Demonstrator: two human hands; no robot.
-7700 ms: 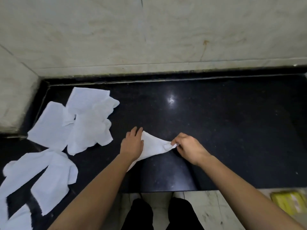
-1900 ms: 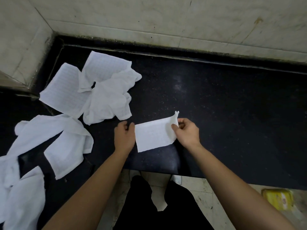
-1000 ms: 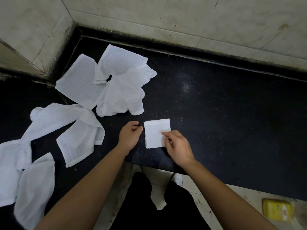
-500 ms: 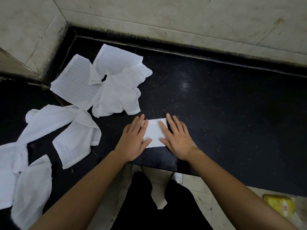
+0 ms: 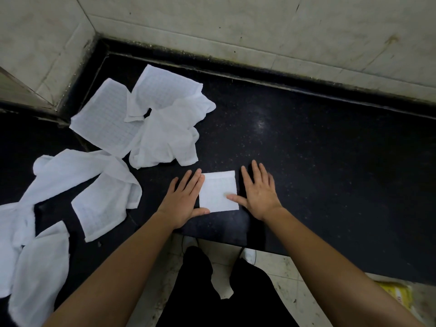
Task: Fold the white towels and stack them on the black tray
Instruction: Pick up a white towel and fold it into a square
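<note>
A small folded white towel (image 5: 218,190) lies flat on the black counter (image 5: 318,156) near its front edge. My left hand (image 5: 182,199) rests flat at the towel's left side, fingers spread, thumb under its lower left corner. My right hand (image 5: 258,192) lies flat at its right side, thumb on the towel's lower right part. Neither hand grips anything. Unfolded white towels lie in a heap (image 5: 151,123) at the back left and in a second heap (image 5: 77,185) nearer left. I cannot pick out a black tray.
Pale tiled walls (image 5: 259,27) close the counter at the back and left. More crumpled towels (image 5: 35,267) lie at the lower left. Below the counter edge are dark trousers (image 5: 224,291), a tiled floor and a yellow object (image 5: 396,296) at the lower right.
My hands folded the towel into a small rectangle, pressed down on it, then slid apart to its two sides. The camera view shifted slightly.
</note>
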